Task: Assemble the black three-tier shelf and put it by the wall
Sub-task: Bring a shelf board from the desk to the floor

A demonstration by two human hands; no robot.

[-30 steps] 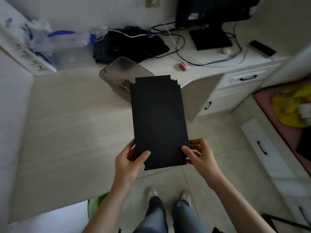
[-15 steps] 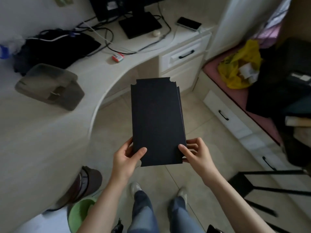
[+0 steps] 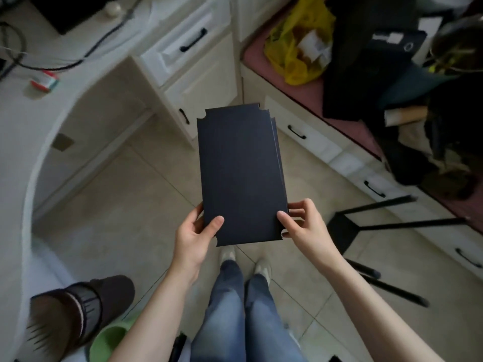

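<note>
Boards (image 3: 240,176), a black stack with notched corners, sit at frame centre above the floor. The left hand (image 3: 194,231) pinches the lower left corner with its thumb on top, and the right hand (image 3: 304,226) pinches the lower right edge likewise. To do it well, I judge, press both thumbs so the fanned boards do not slide while carrying them to the black frame (image 3: 342,231) at right. Since half a second ago the view has swung right: the desk (image 3: 15,113) sits further left, more of the frame shows, and the grip is unchanged
</note>
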